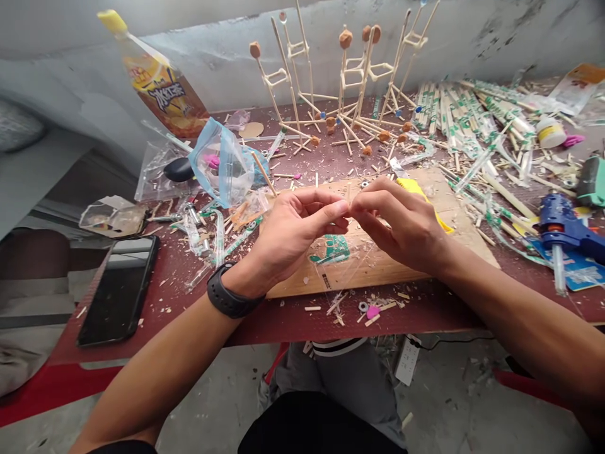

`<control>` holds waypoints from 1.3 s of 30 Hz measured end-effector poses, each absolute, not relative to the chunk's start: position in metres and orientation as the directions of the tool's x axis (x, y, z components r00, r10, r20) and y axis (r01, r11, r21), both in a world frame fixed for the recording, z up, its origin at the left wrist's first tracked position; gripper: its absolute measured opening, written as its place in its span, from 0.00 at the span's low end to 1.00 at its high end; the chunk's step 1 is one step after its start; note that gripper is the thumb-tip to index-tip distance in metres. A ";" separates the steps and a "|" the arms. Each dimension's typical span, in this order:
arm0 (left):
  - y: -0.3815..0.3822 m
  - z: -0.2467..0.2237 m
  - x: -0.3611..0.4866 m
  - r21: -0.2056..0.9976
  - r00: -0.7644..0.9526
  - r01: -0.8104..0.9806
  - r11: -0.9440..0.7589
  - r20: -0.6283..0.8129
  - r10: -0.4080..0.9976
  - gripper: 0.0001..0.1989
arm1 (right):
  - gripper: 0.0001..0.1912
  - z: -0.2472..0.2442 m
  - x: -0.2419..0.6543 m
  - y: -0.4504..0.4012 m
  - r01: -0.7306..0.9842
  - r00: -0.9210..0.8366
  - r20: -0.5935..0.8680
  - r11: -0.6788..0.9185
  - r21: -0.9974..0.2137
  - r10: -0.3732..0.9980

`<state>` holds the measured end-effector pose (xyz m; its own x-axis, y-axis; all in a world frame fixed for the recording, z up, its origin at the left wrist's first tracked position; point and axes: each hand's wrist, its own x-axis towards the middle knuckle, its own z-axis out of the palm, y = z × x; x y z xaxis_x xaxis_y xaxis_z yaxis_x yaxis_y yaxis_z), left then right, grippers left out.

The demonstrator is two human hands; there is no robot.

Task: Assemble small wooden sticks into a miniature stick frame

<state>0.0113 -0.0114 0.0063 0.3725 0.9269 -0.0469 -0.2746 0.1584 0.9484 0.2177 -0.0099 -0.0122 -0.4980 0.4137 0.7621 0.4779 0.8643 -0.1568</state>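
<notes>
The counter (283,328), dark reddish-brown and strewn with wood crumbs, offers little footing for fine handling, so the broad, flat wooden board (293,284) looks the better ground to work over. Its pale grain runs lengthwise, and a slick, transparent wrapper (331,287) overhangs its front edge; nudging that aside would probably stop sleeves and fingers snagging.

Behind the board stand slim frames (287,77) of smooth, straight sticks, topped in places with rough, rounded brown lumps (345,38); elbows are best held low and clear of them. The hard blue plastic glue gun (560,221) lies well to the right, its translucent stick pointing down.

The 2 hands meet above the board. The left hand (297,230) has thumb and forefinger pressed together at the tips; the right hand (401,217) pinches the same spot. Between them appears to be a short, thin pale stick (348,192), mostly hidden by the fingertips. Wood so slender calls for a light, even pinch, wrists steady, without bending it.
</notes>
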 end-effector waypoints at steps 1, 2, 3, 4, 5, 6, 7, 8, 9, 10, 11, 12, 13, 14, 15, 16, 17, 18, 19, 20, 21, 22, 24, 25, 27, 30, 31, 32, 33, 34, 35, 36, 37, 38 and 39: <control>-0.011 0.007 0.012 0.948 0.367 -0.278 0.158 -0.047 0.929 0.15 | 0.06 -0.012 0.218 -0.010 0.465 -0.489 0.770 0.869 -0.169 0.411; -0.011 0.007 0.012 0.946 0.359 -0.281 0.159 -0.050 0.932 0.16 | 0.07 -0.012 0.217 -0.010 0.450 -0.477 0.778 0.874 -0.182 0.408; -0.011 0.008 0.012 0.945 0.349 -0.283 0.161 -0.054 0.935 0.16 | 0.08 -0.012 0.217 -0.009 0.437 -0.464 0.787 0.878 -0.196 0.406; -0.011 0.008 0.012 0.945 0.340 -0.284 0.162 -0.059 0.939 0.17 | 0.08 -0.013 0.217 -0.009 0.428 -0.453 0.794 0.880 -0.206 0.406; -0.011 0.008 0.013 0.945 0.330 -0.283 0.164 -0.064 0.942 0.18 | 0.09 -0.013 0.217 -0.009 0.423 -0.446 0.797 0.881 -0.213 0.407; -0.011 0.009 0.013 0.946 0.323 -0.281 0.164 -0.068 0.944 0.18 | 0.09 -0.013 0.217 -0.008 0.421 -0.443 0.798 0.881 -0.216 0.408; -0.011 0.009 0.013 0.947 0.317 -0.278 0.163 -0.069 0.946 0.18 | 0.08 -0.013 0.217 -0.008 0.421 -0.443 0.798 0.881 -0.217 0.408; -0.011 0.009 0.013 0.948 0.314 -0.276 0.160 -0.069 0.947 0.19 | 0.07 -0.013 0.217 -0.008 0.421 -0.443 0.799 0.881 -0.215 0.407; -0.011 0.008 0.013 0.949 0.314 -0.274 0.156 -0.065 0.947 0.19 | 0.07 -0.013 0.217 -0.007 0.422 -0.444 0.800 0.882 -0.211 0.404; -0.011 0.008 0.013 0.950 0.316 -0.276 0.149 -0.057 0.947 0.18 | 0.06 -0.012 0.216 -0.007 0.423 -0.444 0.801 0.882 -0.208 0.401; -0.012 0.007 0.013 0.950 0.319 -0.278 0.142 -0.048 0.947 0.18 | 0.06 -0.012 0.216 -0.007 0.425 -0.443 0.802 0.881 -0.206 0.401; -0.012 0.006 0.013 0.951 0.322 -0.279 0.133 -0.037 0.946 0.19 | 0.05 -0.012 0.216 -0.007 0.427 -0.440 0.802 0.880 -0.208 0.403; -0.012 0.005 0.013 0.952 0.324 -0.280 0.122 -0.026 0.946 0.19 | 0.05 -0.012 0.216 -0.007 0.428 -0.437 0.802 0.878 -0.212 0.407; -0.012 0.004 0.013 0.953 0.325 -0.280 0.112 -0.016 0.946 0.19 | 0.04 -0.012 0.215 -0.008 0.429 -0.433 0.802 0.877 -0.218 0.411; -0.012 0.003 0.013 0.954 0.325 -0.281 0.102 -0.006 0.946 0.19 | 0.04 -0.012 0.215 -0.008 0.428 -0.430 0.801 0.875 -0.224 0.415; -0.012 0.003 0.013 0.955 0.324 -0.281 0.093 0.004 0.946 0.19 | 0.04 -0.012 0.215 -0.008 0.426 -0.429 0.800 0.875 -0.231 0.420; -0.012 0.002 0.012 0.956 0.324 -0.282 0.083 0.013 0.946 0.19 | 0.04 -0.012 0.215 -0.009 0.423 -0.427 0.797 0.874 -0.240 0.426; -0.011 0.001 0.012 0.957 0.324 -0.282 0.072 0.024 0.946 0.19 | 0.04 -0.012 0.215 -0.009 0.421 -0.426 0.794 0.872 -0.250 0.433; -0.011 0.000 0.012 0.958 0.324 -0.281 0.060 0.036 0.945 0.19 | 0.04 -0.012 0.215 -0.009 0.418 -0.425 0.789 0.869 -0.264 0.444; -0.011 0.000 0.012 0.960 0.325 -0.278 0.044 0.051 0.944 0.19 | 0.04 -0.012 0.215 -0.010 0.416 -0.422 0.782 0.865 -0.282 0.458; -0.011 -0.001 0.011 0.962 0.325 -0.273 0.024 0.069 0.943 0.18 | 0.04 -0.011 0.215 -0.010 0.414 -0.419 0.774 0.859 -0.303 0.475; -0.010 -0.001 0.011 0.963 0.325 -0.268 0.001 0.089 0.942 0.18 | 0.04 -0.011 0.215 -0.011 0.411 -0.415 0.765 0.851 -0.325 0.493; -0.010 -0.002 0.010 0.967 0.323 -0.249 -0.044 0.126 0.938 0.17 | 0.05 -0.011 0.215 -0.012 0.401 -0.412 0.747 0.839 -0.366 0.523; -0.009 -0.003 0.010 0.970 0.320 -0.235 -0.064 0.140 0.937 0.17 | 0.05 -0.010 0.215 -0.012 0.395 -0.411 0.740 0.835 -0.382 0.533; -0.009 -0.003 0.009 0.973 0.313 -0.207 -0.098 0.161 0.936 0.17 | 0.05 -0.010 0.215 -0.013 0.383 -0.409 0.732 0.831 -0.404 0.545; -0.009 -0.002 0.009 0.973 0.302 -0.195 -0.124 0.180 0.936 0.17 | 0.04 -0.011 0.215 -0.013 0.379 -0.388 0.734 0.823 -0.424 0.557; -0.009 -0.001 0.009 0.974 0.300 -0.190 -0.119 0.173 0.938 0.17 | 0.03 -0.011 0.215 -0.012 0.376 -0.377 0.740 0.822 -0.427 0.557; -0.010 -0.001 0.010 0.977 0.300 -0.183 -0.107 0.159 0.941 0.17 | 0.03 -0.011 0.215 -0.012 0.371 -0.371 0.746 0.824 -0.427 0.553; -0.010 0.000 0.010 0.981 0.301 -0.173 -0.092 0.142 0.943 0.17 | 0.04 -0.011 0.215 -0.011 0.365 -0.371 0.751 0.830 -0.422 0.546; -0.011 0.001 0.010 0.983 0.304 -0.163 -0.078 0.125 0.945 0.18 | 0.04 -0.011 0.215 -0.011 0.360 -0.375 0.756 0.836 -0.414 0.536; -0.012 0.001 0.011 0.986 0.308 -0.156 -0.067 0.113 0.945 0.18 | 0.04 -0.011 0.215 -0.011 0.359 -0.383 0.759 0.841 -0.404 0.527; -0.013 0.002 0.011 0.986 0.312 -0.152 -0.061 0.106 0.944 0.18 | 0.05 -0.011 0.215 -0.011 0.363 -0.391 0.758 0.844 -0.394 0.522; -0.013 0.002 0.011 0.987 0.315 -0.152 -0.059 0.105 0.943 0.18 | 0.06 -0.011 0.215 -0.011 0.369 -0.395 0.756 0.844 -0.390 0.522; -0.014 0.002 0.012 0.987 0.317 -0.152 -0.059 0.105 0.943 0.17 | 0.07 -0.011 0.215 -0.011 0.376 -0.393 0.755 0.841 -0.388 0.525; -0.014 0.002 0.012 0.986 0.316 -0.152 -0.061 0.107 0.943 0.17 | 0.08 -0.011 0.215 -0.011 0.383 -0.392 0.753 0.838 -0.389 0.528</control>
<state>0.0119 -0.0138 0.0023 0.3163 0.9426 0.1067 -0.1523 -0.0605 0.9865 0.2146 -0.0108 -0.0109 -0.3918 0.5281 0.7534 0.3827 0.8382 -0.3885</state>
